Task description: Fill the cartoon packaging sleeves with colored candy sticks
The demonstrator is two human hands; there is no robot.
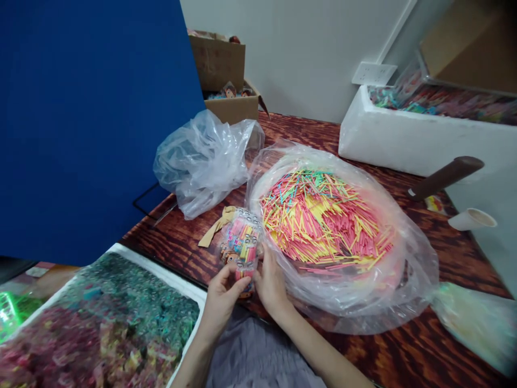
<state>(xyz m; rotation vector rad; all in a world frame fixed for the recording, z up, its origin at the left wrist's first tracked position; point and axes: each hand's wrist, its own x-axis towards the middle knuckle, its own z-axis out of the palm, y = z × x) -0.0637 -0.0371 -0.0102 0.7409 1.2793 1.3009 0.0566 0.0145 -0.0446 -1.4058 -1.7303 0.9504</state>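
Note:
Between my two hands is a small clear printed plastic bag (247, 245) holding pink and yellow thin sticks and some blue pieces. My left hand (224, 291) pinches its lower part between thumb and fingers. On its right edge, my right hand (271, 280) is closed with fingertips against the plastic; they are partly hidden. Just right of the hands lies a large heap of thin paper-like sticks (323, 221) in pink, yellow, green and blue, inside a wide open clear plastic bag (420, 258). A tan strip (214, 229) lies left of the small bag.
A crumpled clear bag (214, 161) lies beyond my hands, before cardboard boxes (232, 110). A blue panel (89, 129) stands left, above a white foam box (197, 302) of wrapped pieces. Right are a brown tube (444, 178), a paper cup (468, 221) and another foam box (424, 137).

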